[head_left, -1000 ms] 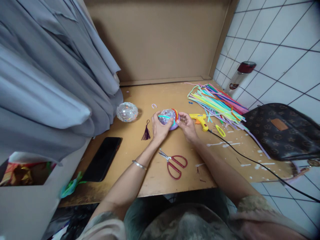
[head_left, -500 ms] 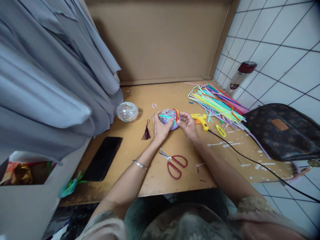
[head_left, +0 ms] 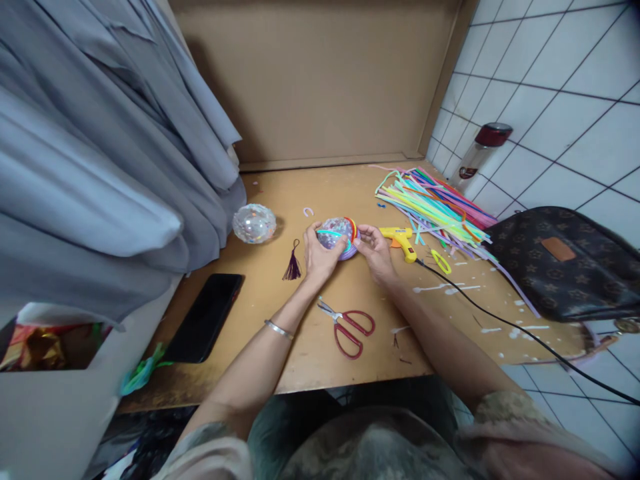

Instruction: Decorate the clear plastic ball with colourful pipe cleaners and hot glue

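Beyond the red-handled scissors (head_left: 341, 316), the left hand (head_left: 321, 259) is grasping a decorated ball (head_left: 336, 227); the right hand (head_left: 376, 255) is holding its red-banded edge; a tassel (head_left: 292, 268) is lying beyond-left of the scissors, a glue gun (head_left: 401, 237) beyond-right.

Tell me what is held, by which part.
The round, silvery ball with coloured bands: left grip around its left side, right grip at its right edge.
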The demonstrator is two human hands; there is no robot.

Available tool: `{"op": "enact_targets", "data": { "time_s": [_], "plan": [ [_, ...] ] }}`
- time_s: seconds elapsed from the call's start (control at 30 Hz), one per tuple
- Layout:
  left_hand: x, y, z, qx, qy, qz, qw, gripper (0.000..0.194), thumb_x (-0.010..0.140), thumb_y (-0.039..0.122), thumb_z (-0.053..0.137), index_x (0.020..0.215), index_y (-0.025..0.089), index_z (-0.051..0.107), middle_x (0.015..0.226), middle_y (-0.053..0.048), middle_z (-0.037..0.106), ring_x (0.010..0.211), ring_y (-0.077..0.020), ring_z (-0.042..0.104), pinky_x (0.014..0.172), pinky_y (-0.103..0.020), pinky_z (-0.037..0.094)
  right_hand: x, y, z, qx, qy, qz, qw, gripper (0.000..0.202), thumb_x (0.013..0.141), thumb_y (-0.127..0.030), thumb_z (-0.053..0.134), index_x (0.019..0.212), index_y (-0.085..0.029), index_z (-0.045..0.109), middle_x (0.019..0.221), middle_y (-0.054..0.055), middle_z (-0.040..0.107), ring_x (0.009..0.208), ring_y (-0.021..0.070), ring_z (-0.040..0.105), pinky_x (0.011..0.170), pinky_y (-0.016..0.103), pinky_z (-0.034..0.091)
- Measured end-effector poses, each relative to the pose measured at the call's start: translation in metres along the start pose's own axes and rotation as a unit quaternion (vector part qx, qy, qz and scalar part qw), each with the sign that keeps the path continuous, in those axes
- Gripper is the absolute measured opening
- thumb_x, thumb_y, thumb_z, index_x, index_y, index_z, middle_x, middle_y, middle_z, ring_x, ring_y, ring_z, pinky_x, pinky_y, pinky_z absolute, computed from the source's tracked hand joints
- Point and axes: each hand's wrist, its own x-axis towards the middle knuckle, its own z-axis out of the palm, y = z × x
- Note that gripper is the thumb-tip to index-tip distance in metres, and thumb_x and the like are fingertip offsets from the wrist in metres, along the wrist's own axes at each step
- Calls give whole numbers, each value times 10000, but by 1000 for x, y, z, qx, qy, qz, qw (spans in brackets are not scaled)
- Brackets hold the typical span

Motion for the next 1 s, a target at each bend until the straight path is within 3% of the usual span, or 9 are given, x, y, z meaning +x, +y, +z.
{"op": "enact_targets", "data": {
  "time_s": [0.33,0.53,0.7,1.0],
  "plan": [
    [-1,0,-2,0,-5,4,1000,650,711,419,774,1256,219,482,1328,-142,572,1266,-289,578,1114,-464,452,-1,0,1,-42,12,-29,999,543,632,-556,856,1016,-260,611,1071,63,687,1050,239,637,983,443,542],
    [-2,2,-2,-1,-9,-1,1000,670,700,426,786,1262,226,480,1346,-138,556,1255,-287,581,1094,-446,470,-8,-3,2,-85,11,-50,995,428,736,-483,769,1067,-264,609,1147,78,651,1103,251,608,934,420,551],
    [-1,1,-1,-2,-5,1,1000,651,708,415,784,1257,236,481,1334,-131,562,1246,-285,582,1090,-454,469,-9,-3,1,-83,-1,-57,995,379,810,-505,697,1094,-270,608,1160,65,653,1121,243,598,1017,432,511],
    [-1,0,0,-2,-4,3,1000,659,697,431,786,1247,233,482,1326,-132,564,1244,-288,582,1088,-458,469,-7,-4,3,-58,11,-30,998,540,692,-584,814,1076,-270,602,1130,68,674,1106,252,615,988,442,539]
  ]
}}
